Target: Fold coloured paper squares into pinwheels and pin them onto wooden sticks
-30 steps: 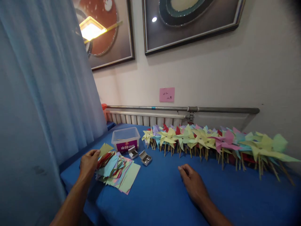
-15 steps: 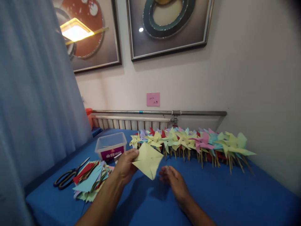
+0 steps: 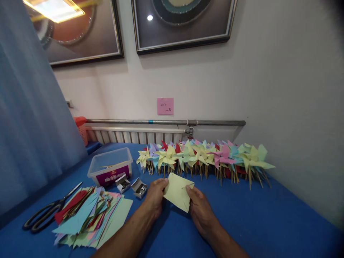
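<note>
Left hand [image 3: 155, 195]: fingers pinched on left corner of pale yellow paper square [image 3: 177, 191], above blue table [image 3: 268, 218].
Right hand [image 3: 200, 209]: thumb and fingers closed on right edge of same square.
Paper square: held between both hands, tilted like a diamond, lifted just off the table, in front of pinwheel row.
Pinwheel row [image 3: 204, 156]: many coloured paper pinwheels on sticks, lined along the wall behind the hands.
Paper stack [image 3: 91, 218]: loose coloured sheets, left of the left forearm.
Scissors [image 3: 45, 215]: flat on table, just left of the stack.
Plastic tub [image 3: 110, 165]: clear, behind the stack.
2 small boxes [image 3: 131, 185]: open, between tub and left hand.
</note>
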{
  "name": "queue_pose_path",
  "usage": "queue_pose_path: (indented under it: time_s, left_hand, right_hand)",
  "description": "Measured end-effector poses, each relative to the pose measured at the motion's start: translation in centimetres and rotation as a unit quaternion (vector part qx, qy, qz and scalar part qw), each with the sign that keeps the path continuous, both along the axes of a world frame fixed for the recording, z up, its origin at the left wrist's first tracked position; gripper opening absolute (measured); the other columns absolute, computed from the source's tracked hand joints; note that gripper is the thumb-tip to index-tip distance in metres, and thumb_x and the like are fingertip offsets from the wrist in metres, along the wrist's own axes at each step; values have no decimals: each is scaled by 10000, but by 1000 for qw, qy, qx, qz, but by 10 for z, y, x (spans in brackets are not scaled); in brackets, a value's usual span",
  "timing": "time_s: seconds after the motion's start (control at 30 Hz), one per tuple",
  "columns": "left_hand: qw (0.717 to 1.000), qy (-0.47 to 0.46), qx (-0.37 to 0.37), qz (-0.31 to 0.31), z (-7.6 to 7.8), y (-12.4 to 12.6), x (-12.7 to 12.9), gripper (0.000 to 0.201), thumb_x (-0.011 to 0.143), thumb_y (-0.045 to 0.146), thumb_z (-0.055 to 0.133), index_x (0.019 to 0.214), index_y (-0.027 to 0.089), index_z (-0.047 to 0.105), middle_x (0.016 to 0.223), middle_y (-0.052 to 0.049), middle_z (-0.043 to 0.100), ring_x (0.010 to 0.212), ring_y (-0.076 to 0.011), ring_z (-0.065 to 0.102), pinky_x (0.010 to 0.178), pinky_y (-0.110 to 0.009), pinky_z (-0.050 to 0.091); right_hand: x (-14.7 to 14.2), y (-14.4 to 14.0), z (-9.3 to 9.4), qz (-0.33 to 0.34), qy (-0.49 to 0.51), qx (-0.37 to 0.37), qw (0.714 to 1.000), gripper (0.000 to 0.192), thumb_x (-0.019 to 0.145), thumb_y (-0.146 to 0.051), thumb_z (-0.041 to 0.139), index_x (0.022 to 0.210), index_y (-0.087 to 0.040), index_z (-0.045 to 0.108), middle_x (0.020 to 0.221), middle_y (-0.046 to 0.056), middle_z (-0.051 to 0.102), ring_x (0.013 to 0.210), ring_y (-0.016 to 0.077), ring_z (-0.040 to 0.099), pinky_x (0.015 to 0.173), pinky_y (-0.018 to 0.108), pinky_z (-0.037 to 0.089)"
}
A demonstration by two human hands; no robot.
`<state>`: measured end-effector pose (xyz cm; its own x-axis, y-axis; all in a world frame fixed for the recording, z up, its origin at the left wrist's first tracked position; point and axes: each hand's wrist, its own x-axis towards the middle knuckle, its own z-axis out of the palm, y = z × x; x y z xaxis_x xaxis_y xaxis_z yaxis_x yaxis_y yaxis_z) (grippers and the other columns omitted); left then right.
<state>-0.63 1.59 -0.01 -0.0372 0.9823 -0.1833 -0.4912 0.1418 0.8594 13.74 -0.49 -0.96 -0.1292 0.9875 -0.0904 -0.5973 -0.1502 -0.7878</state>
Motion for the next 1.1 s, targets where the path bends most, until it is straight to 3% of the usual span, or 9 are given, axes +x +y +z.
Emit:
queue_pose_path:
  time_s: [0.17, 0.27, 0.4, 0.5, 0.6, 0.67, 0.8, 0.9, 1.1]
  left_hand:
    - [999, 7, 27, -15, 13, 9, -17, 260, 744, 303, 714, 934, 130, 673, 684, -50, 701, 526, -149, 610, 574, -272, 465]
    - [985, 104, 125, -64, 13, 12, -26, 434, 705, 171, 688, 1138, 140, 671, 862, -78, 739, 591, -142, 632, 634, -284, 496]
    - [892, 324, 302, -90, 10, 7, -31, 565, 677, 20, 623, 1188, 241, 725, 1326, -99, 645, 1089, -223, 649, 962, -368, 502]
    - [847, 390, 354, -71, 13, 1, -31, 403, 720, 21, 623, 1011, 250, 782, 1498, -76, 521, 1318, -269, 526, 1114, -430, 407]
    - [865, 373, 333, -56, 19, -2, -30, 153, 788, 128, 671, 840, 216, 786, 1377, -108, 623, 1259, -284, 570, 1098, -433, 410]
    - [904, 314, 287, -52, 21, 0, -28, 62, 781, 219, 714, 775, 190, 768, 1115, -116, 730, 1039, -255, 660, 966, -382, 486]
    - [977, 159, 127, -65, 14, 2, -20, 241, 638, 350, 823, 682, 150, 696, 652, -43, 677, 582, -144, 582, 597, -257, 448]
    - [991, 101, 53, -70, 7, 0, -12, 315, 552, 352, 866, 677, 138, 673, 598, -31, 660, 509, -119, 545, 530, -237, 397]
    - [994, 88, 35, -53, 4, -4, -3, 342, 519, 329, 889, 691, 126, 675, 609, -38, 684, 524, -128, 577, 551, -245, 427]
  right_hand:
    - [8, 5, 0, -21, -17, -29, 999, 266, 784, -331, 829, 963, -163, 727, 806, 65, 796, 784, 245, 761, 648, 304, 605]
    - [13, 6, 4, -27, -24, -44, 998, 168, 817, -281, 796, 905, -164, 713, 668, 25, 746, 588, 169, 697, 490, 217, 528]
    - [15, 5, 7, -10, -24, -59, 998, 153, 814, -251, 795, 898, -163, 702, 647, 1, 712, 519, 125, 638, 461, 195, 498]
    - [17, 5, 3, -3, -32, -77, 997, 170, 795, -264, 814, 867, -171, 691, 671, 1, 714, 545, 123, 649, 506, 210, 531]
    - [18, 9, -3, 1, -63, -78, 995, 232, 803, -372, 812, 857, -177, 699, 716, 29, 740, 568, 137, 667, 538, 237, 543]
    - [19, 11, -3, -36, -87, -44, 995, 306, 786, -458, 816, 887, -187, 715, 811, 56, 776, 663, 173, 709, 604, 269, 565]
    - [21, 9, 7, -34, -115, 68, 990, 524, 757, -644, 770, 1028, -197, 740, 960, 97, 802, 920, 293, 737, 785, 388, 581]
    - [19, 1, 15, 40, -96, 86, 991, 606, 774, -699, 719, 1095, -185, 740, 971, 112, 805, 991, 329, 730, 852, 439, 563]
    - [13, -3, 15, 11, -94, 62, 994, 575, 673, -579, 868, 1048, -160, 749, 924, 103, 810, 917, 318, 749, 842, 436, 575]
